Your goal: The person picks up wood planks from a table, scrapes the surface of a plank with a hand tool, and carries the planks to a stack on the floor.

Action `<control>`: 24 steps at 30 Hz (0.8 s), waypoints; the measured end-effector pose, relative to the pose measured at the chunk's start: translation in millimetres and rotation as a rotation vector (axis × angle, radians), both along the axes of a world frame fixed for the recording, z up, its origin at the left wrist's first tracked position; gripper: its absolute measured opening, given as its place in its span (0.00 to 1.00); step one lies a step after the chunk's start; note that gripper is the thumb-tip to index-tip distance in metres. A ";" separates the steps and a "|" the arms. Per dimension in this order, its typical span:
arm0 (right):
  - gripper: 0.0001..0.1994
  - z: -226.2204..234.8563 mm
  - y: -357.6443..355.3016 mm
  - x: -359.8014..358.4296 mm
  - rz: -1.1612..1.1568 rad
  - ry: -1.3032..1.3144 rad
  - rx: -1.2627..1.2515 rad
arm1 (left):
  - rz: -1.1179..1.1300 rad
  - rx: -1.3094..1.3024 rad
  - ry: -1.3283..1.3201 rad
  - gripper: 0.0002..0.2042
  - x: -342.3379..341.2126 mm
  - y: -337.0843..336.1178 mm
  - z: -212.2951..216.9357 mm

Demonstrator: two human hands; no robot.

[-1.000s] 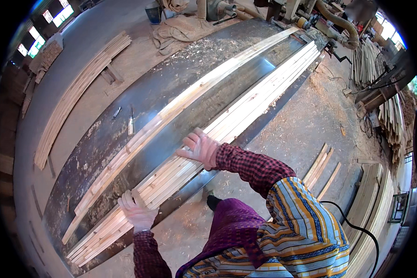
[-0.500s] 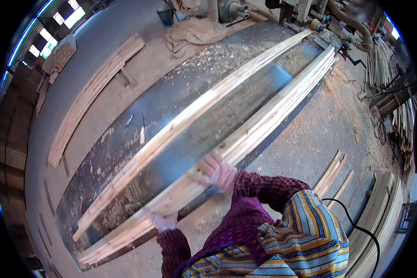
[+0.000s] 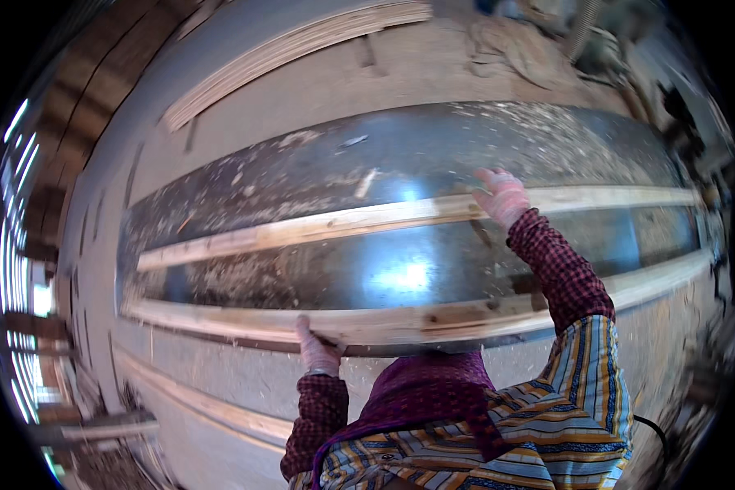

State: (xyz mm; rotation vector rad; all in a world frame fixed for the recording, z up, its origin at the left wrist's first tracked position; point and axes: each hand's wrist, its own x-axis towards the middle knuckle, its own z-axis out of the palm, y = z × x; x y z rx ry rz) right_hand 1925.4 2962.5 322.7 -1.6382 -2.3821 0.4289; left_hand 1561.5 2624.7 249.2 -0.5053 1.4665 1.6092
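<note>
Long pale wooden strips (image 3: 384, 322) lie stacked along the near edge of a dark, shaving-strewn worktable (image 3: 302, 167). My left hand (image 3: 318, 353), in a light glove, grips the near edge of this stack, thumb on top and the other fingers mostly hidden below. A second long wooden strip (image 3: 343, 222) lies across the middle of the table, roughly along the stack. Over its right half is my right hand (image 3: 502, 194), gloved too, fingers apart and holding nothing. Whether its palm touches that strip I cannot tell.
A small pale wood piece (image 3: 367, 181) rests on the tabletop beyond the middle strip. Farther off, a bundle of strips (image 3: 302, 45) lies raised above the floor. More strips (image 3: 212, 404) lie low at the near left. Machinery and a hose (image 3: 584, 33) stand at the far right, blurred.
My view has swung round, so the strips now run nearly crosswise. My right hand has left the near stack and reached out over the middle strip. My left hand stays on the near stack.
</note>
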 end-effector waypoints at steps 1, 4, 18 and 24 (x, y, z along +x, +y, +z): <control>0.24 1.0 6.8 -16.7 0.029 -0.017 -0.049 | 0.024 0.012 0.013 0.35 10.0 -0.8 5.5; 0.25 -14.3 32.2 -73.0 0.164 -0.041 -0.145 | 0.084 -0.010 0.032 0.38 14.0 -0.6 15.0; 0.29 -46.7 -130.2 -130.1 0.723 0.118 -0.127 | 0.189 0.079 0.139 0.33 20.7 -14.0 -7.6; 0.13 -31.9 -154.3 -36.6 0.777 0.233 -0.305 | 0.233 0.535 0.109 0.31 40.7 -67.2 -25.2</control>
